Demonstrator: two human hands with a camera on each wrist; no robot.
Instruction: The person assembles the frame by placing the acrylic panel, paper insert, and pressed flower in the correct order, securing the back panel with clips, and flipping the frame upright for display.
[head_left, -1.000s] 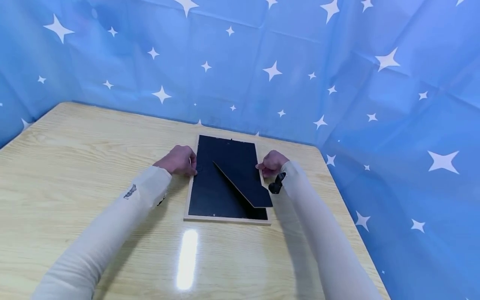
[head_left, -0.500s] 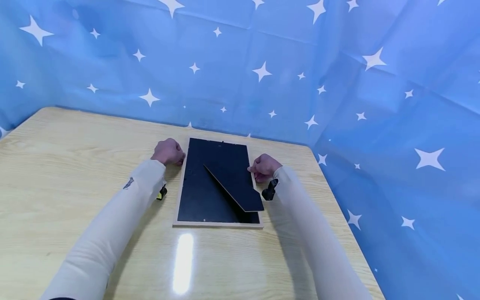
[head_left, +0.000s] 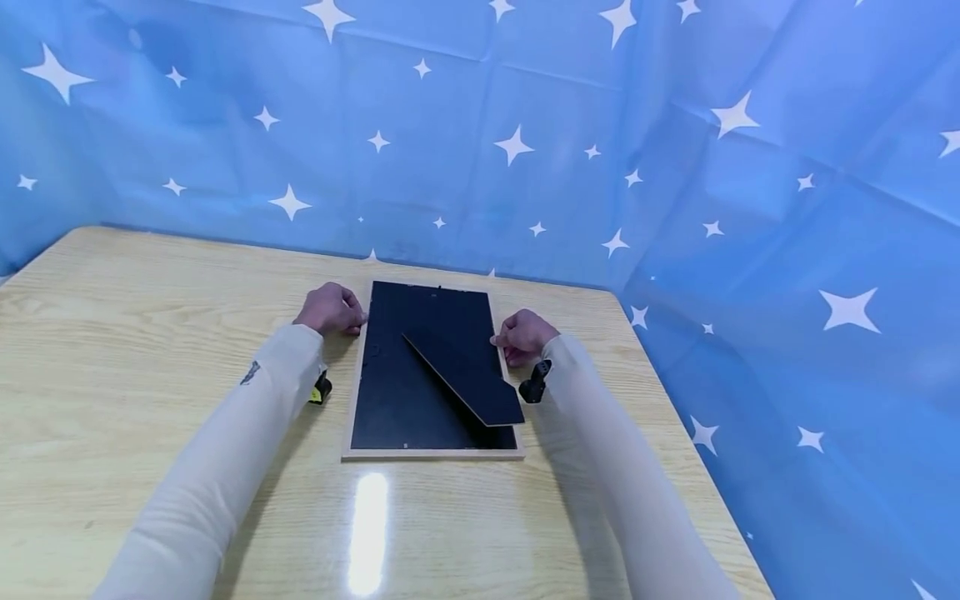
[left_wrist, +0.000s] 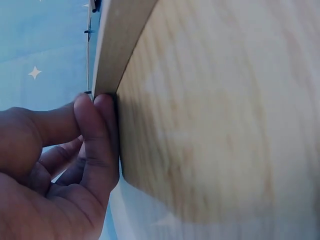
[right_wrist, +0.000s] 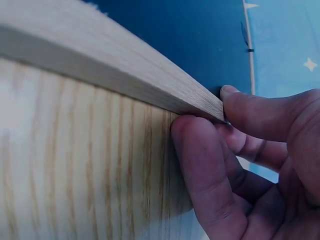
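Observation:
A picture frame [head_left: 432, 455] with a pale wooden border lies face down on the table, its black backing board [head_left: 397, 417] showing. From the backing a black easel stand [head_left: 472, 387] sticks up at a slant, its wide end near the lower right side. My left hand [head_left: 328, 309] holds the left border above its middle; in the left wrist view the thumb and fingertips meet at the frame's edge. On the opposite side my right hand [head_left: 523, 335] pinches the right border, with the thumb [right_wrist: 250, 107] over the top and curled fingers [right_wrist: 200, 155] against the side.
The light wood-grain table [head_left: 187, 333] reaches well to the left and toward me. A blue curtain [head_left: 450, 125] with white stars hangs right behind its back edge and along the right side. Small metal tabs [head_left: 439, 287] line the frame's back.
My left hand has shifted farther up the left border, its fingers drawn back from the backing. The right hand keeps its place on the frame. The head view has turned slightly right.

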